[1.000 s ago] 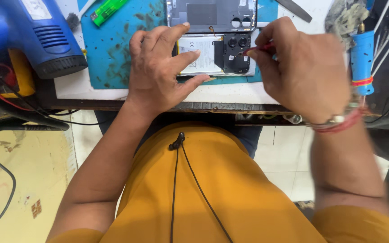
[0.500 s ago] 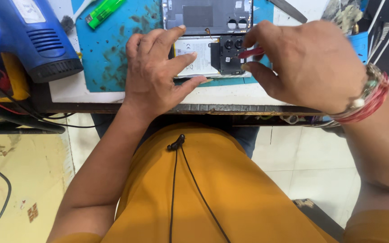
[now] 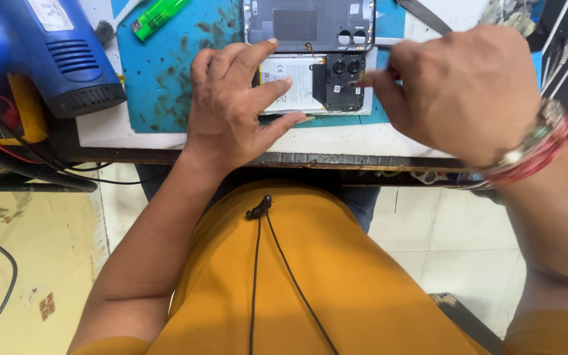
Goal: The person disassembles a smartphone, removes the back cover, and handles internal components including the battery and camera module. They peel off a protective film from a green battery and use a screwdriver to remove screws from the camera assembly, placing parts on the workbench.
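An opened phone [image 3: 297, 84] lies on a blue work mat [image 3: 159, 79], showing its white battery and a black camera plate [image 3: 340, 82]. My left hand [image 3: 231, 105] rests on the phone's left end, with fingers spread over the battery and the thumb at its near edge, holding it down. My right hand [image 3: 461, 92] comes in from the right. Its fingertips are pinched at the right edge of the camera plate around what looks like a thin tool with a red part, mostly hidden. A grey back cover [image 3: 307, 23] lies just beyond the phone.
A blue heat gun [image 3: 41, 52] lies at the left over tangled wires. A green lighter [image 3: 159, 16] sits at the mat's far edge and a metal blade [image 3: 428, 16] at the top right. Cables [image 3: 560, 39] crowd the right side. The bench edge [image 3: 336, 158] runs close to my body.
My right hand has shifted right and swung round, its fingertips staying at the camera plate. My left hand has kept its hold on the phone.
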